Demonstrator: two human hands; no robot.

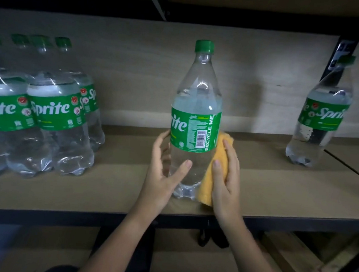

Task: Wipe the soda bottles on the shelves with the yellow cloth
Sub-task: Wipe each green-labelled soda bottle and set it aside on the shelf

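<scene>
A clear Sprite bottle (196, 106) with a green cap and green label stands upright near the front of the wooden shelf (111, 193). My left hand (161, 173) wraps around its lower left side, thumb across the front. My right hand (227, 180) presses the yellow cloth (208, 180) flat against the bottle's lower right side, fingers fairly straight over the cloth. The cloth reaches from the label's edge down to the bottle's base.
Several Sprite bottles (38, 111) stand packed together on the shelf's left. One more Sprite bottle (320, 118) stands at the far right by a black upright post (339, 57). A shelf board runs overhead. Below the shelf's dark front rail (78, 216) lies a lower level.
</scene>
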